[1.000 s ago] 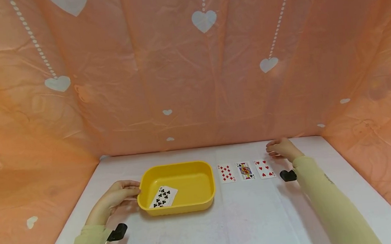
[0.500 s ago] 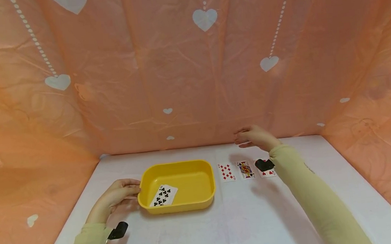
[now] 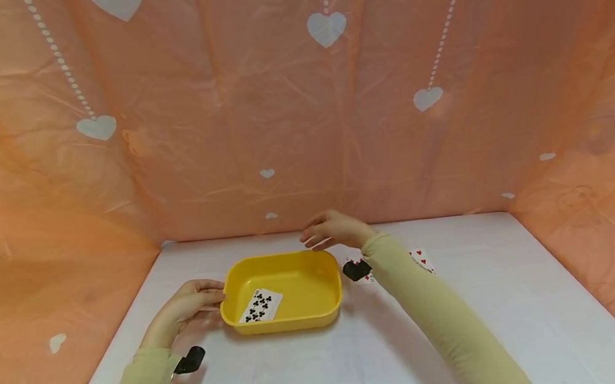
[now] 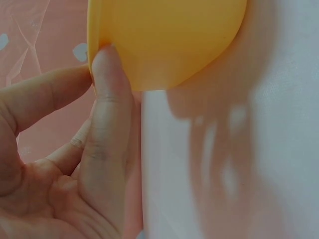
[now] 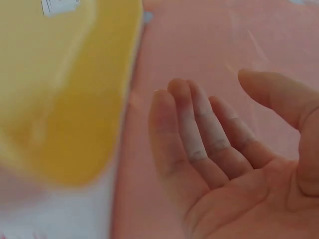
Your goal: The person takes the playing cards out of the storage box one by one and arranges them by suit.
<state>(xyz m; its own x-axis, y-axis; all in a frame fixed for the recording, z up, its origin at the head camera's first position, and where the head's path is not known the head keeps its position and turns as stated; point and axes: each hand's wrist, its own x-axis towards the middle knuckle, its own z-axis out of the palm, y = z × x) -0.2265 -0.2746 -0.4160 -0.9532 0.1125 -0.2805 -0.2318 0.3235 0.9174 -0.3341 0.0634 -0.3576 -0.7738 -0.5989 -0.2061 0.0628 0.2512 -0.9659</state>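
Note:
A yellow plastic tray (image 3: 308,294) stands left of the middle on the white tabletop. My left hand (image 3: 182,309) pinches its left rim; in the left wrist view the thumb (image 4: 110,74) lies on the outer wall and the index finger meets the rim. Inside the tray, at the near left, lies a black clubs playing card (image 3: 260,305) on another card's edge. Over the tray's far right corner hovers my right hand (image 3: 339,229), holding nothing, with its fingers (image 5: 164,124) loosely extended and the thumb apart.
A red hearts card (image 3: 426,261) and a red diamonds card (image 3: 349,258) show right of the tray, partly behind my right forearm, which hides a third card. A small black camera (image 3: 192,360) sits at each wrist. Orange cloth (image 3: 279,127) with hearts walls the table.
My right hand has swept left from beyond the hearts card, over the row of cards, to the tray's far right corner. My left hand and the tray have stayed in place.

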